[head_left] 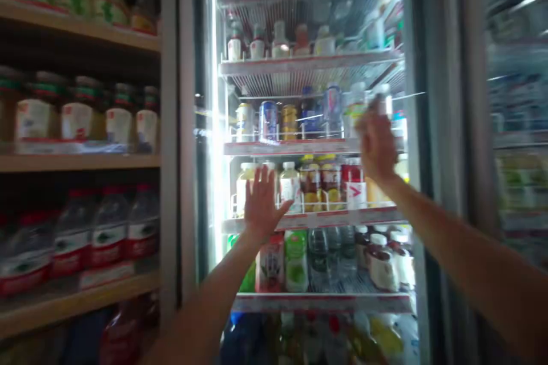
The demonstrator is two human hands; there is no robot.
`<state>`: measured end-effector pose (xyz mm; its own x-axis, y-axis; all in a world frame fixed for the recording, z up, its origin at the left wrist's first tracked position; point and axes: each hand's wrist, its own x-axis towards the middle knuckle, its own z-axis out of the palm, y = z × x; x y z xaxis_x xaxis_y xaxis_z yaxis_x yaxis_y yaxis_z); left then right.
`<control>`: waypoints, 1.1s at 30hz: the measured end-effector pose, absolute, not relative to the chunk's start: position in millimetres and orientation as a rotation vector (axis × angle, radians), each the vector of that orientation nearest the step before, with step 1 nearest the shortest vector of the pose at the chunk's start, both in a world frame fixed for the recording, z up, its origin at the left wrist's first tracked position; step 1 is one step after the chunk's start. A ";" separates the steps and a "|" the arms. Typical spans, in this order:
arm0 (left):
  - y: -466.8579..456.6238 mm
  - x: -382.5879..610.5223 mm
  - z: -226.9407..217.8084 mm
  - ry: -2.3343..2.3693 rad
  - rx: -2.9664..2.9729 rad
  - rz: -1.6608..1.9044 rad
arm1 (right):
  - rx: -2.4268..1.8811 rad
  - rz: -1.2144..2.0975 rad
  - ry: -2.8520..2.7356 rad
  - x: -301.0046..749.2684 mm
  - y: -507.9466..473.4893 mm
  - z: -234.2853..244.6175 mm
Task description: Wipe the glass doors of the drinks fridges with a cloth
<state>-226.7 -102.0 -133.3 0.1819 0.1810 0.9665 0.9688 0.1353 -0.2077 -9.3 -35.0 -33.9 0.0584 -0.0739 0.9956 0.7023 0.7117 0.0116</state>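
My left hand (262, 205) is raised in front of a lit drinks cooler, its fingers spread and nothing in it. Behind it are bottles with white caps (290, 187) on a wire-fronted shelf. My right hand (379, 145) is higher and further right, before the shelf of cans. Motion smears its fingers, so their position and any contact are unclear. Near it stand a pale, white-capped bottle (356, 105) and a blue can (332, 108). A red-and-white labelled pack (354, 185) sits on the shelf below. Light streaks cross the cooler front, apparently reflections on glass.
Wooden shelves (81, 162) at the left hold juice bottles (77, 117) and red-labelled water bottles (109, 225). A grey upright frame (170, 125) separates them from the cooler. Dark frame posts (445, 97) and another stocked cooler section (520, 182) are at the right.
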 end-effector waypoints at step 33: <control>-113.4 -205.9 -185.3 -1.259 -1.409 -0.889 | -0.875 -0.763 -1.452 48.1 -10.2 -132.7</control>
<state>-205.9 -113.4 -185.3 0.1858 0.2379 0.9534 0.9780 0.0490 -0.2028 48.1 -10.2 -132.7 0.0004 0.0788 0.9969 0.8656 0.4992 -0.0398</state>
